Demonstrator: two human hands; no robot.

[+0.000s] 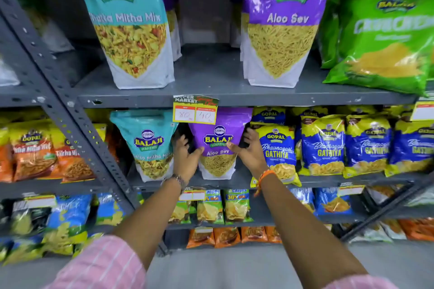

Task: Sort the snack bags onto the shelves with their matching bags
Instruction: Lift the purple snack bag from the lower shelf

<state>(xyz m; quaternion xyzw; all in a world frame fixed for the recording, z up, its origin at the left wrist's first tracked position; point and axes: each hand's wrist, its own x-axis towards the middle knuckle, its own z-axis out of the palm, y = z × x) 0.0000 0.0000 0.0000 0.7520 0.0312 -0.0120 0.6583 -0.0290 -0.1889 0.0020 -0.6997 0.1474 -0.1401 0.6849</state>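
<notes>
A purple Aloo Sev bag [217,148] stands upright on the middle shelf [242,182]. My left hand [186,158] grips its left edge and my right hand [250,151] grips its right edge, thumbs on the front. To its left stands a teal Khatta Mitha Mix bag [150,145]. To its right are blue-and-yellow Gathiya bags [278,150]. On the upper shelf [211,94] stand a larger purple Aloo Sev bag [281,23] and a larger teal Khatta Mitha Mix bag [130,23].
A price tag [195,110] hangs from the upper shelf edge just above the held bag. A green bag [385,40] leans at upper right. Orange bags [35,150] fill the left rack beyond a grey slotted upright [68,105]. Lower shelves hold several chip bags.
</notes>
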